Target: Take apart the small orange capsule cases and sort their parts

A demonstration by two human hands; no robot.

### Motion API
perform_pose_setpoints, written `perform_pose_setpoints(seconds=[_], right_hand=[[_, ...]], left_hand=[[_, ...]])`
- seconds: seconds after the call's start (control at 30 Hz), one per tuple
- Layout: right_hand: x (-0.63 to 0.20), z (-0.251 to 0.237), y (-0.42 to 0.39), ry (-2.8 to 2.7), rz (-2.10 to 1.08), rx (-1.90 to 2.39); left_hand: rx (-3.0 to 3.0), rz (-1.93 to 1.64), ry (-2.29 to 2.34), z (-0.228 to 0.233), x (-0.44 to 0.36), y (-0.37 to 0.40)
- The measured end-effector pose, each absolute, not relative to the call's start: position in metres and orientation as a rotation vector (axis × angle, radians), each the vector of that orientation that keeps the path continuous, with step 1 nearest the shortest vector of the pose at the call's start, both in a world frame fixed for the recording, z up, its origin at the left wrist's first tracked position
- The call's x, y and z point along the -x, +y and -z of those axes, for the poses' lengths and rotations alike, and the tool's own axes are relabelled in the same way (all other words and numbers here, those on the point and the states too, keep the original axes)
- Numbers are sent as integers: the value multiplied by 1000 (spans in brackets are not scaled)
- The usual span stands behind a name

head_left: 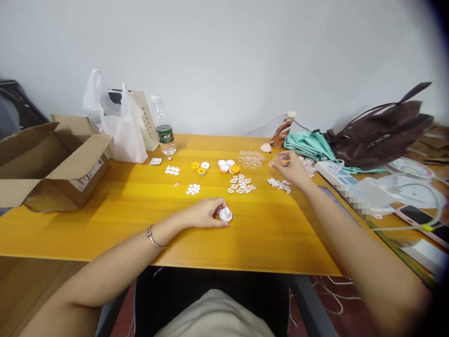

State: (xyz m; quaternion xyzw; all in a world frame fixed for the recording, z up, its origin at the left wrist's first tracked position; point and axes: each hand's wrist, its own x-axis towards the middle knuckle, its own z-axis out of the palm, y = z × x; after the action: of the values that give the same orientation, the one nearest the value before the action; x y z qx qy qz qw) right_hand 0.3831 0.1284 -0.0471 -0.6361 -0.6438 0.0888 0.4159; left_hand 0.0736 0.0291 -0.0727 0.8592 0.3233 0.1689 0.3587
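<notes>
White cap (226, 215) (maybe pinched) at left hand (206, 213).

The right hand (289, 167) covers most of the clear piece it pinches; its shape cannot be told. At three o'clock, a pixelated patch (351, 194) perhaps hides a label.

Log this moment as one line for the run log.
left hand: holds small white round plastic part on yellow wooden table | right hand: reaching, pinching small clear ring beside white clips
</notes>
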Motion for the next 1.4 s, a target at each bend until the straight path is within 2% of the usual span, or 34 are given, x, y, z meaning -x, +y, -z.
perform_pose_setpoints(seconds=[0.2,0.6,0.83,0.97,1.07,1.2,1.4], right_hand=[[-378,63,158,-1641,-310,1834],[-373,74,153,-1544,-466,1795],[-329,66,91,-1716,-386,1491],[-288,64,32,-2123,-514,1140],[-268,70,5,-2267,-637,1071],[-260,82,-3,-2208,-668,1128],[-262,89,-3,-2233,-613,962]], left_hand=[[-2222,-429,815,73,-73,30],[-2222,-435,840,72,-73,29],[-2208,-431,818,73,-74,30],[-2206,-436,825,75,-74,30],[-2252,-452,816,75,-74,31],[-2290,-461,831,74,-75,30],[-2381,-444,878,74,-77,27]])
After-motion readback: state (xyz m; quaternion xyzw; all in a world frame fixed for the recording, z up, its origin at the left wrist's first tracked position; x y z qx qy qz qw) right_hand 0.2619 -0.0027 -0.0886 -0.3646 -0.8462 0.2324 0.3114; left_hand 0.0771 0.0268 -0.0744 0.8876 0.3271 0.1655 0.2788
